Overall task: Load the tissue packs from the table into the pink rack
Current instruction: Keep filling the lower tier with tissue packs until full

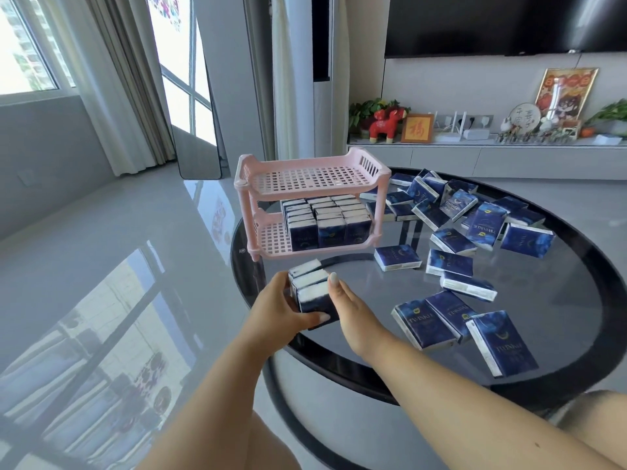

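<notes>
At frame centre, both my hands, left [281,308] and right [349,301], grip clamped on three packs [312,291] before the rack [305,201]; uneven squeeze could spill them onto the bench [543,327].

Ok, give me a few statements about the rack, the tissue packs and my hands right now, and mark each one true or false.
1. The top shelf of the pink rack holds no packs. True.
2. The lower shelf's packs lie flat in one layer. False: they stand upright in rows.
3. Both hands hold a small row of packs in front of the rack. True: the left hand and right hand clasp it from either side.
4. Every pack is already in the rack. False: many loose packs lie scattered on the round glass table.
5. The loose packs lie left of the rack. False: they lie to its right.
</notes>
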### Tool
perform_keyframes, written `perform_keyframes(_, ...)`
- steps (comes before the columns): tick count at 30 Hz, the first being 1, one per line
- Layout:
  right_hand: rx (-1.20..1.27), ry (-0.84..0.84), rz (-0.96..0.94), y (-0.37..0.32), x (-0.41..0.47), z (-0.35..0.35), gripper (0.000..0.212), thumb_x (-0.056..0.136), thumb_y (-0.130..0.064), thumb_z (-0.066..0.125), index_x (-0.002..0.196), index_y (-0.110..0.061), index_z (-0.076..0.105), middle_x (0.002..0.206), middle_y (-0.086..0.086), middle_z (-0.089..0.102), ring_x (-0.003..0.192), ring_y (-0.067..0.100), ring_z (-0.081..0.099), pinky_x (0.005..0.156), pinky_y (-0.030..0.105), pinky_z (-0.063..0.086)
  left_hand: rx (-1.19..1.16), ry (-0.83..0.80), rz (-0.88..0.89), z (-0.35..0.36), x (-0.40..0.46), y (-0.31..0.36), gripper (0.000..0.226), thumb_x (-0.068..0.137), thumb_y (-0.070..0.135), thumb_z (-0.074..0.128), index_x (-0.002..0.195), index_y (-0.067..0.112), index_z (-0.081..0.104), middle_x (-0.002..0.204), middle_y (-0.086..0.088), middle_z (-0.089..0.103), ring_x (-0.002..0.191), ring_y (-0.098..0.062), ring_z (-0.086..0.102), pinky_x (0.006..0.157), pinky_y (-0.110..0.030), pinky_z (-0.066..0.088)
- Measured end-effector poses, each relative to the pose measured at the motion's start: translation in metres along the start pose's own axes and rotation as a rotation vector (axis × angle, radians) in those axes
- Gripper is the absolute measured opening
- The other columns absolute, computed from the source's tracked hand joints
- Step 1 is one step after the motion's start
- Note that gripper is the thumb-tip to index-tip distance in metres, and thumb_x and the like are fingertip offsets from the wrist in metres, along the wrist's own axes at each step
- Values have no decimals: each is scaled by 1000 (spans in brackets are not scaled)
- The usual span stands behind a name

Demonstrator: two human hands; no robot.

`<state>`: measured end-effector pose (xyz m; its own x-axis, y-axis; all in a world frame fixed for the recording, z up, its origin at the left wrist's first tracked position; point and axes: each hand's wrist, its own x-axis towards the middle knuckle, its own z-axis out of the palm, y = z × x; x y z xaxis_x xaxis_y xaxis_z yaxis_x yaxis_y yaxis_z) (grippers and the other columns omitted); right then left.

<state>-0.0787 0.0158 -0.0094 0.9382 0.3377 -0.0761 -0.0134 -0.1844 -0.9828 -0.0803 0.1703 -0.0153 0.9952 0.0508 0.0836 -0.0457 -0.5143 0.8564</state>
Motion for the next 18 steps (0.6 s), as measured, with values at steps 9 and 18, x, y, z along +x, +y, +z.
perform_keyframes(9,-205,71,-148,-8,44,5,73,84,-64,20,138,-23,45,142,-7,47,132,6,38,103,17,23,-210,97,-66,-47,6,-26,60,61,1,88,110,23,59,98,6,74,89,-7,71,80,-23,56)
perform_keyframes(18,-807,2,-306,-9,101,11,54,99,-47,24,142,-19,37,148,-4,37,136,16,29,113,33,22,-150,230,-117,-128,53,-48,61,66,7,86,119,18,59,102,0,72,89,-16,70,73,-26,52)
